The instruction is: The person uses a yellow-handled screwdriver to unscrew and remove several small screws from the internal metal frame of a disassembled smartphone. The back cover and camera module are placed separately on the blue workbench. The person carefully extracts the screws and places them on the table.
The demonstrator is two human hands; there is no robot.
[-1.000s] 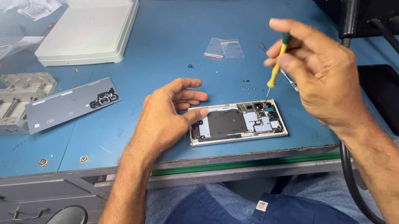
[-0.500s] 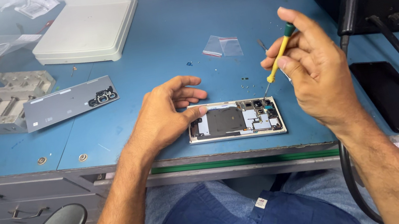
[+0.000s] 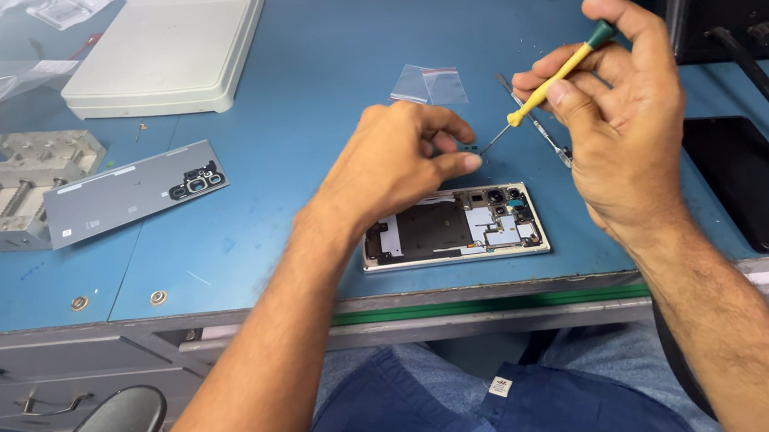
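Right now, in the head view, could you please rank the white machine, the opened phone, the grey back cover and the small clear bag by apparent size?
1. White machine, though partly cut off.
2. Grey back cover and opened phone: alike, so unranked; the phone sits nearer and is partly hidden by the left hand.
3. Small clear bag.

Views: I have one, worn on the person's head.
Position: above the near edge of the blue workbench (image 3: 289, 109), over the lap.
Facing: steeply down and forward, toward the back wall.
Nearness: close; both forearms fill my lower frame, with the left hand (image 3: 397, 159) and right hand (image 3: 627, 122) mid-frame.
Shared view: none, no second camera.
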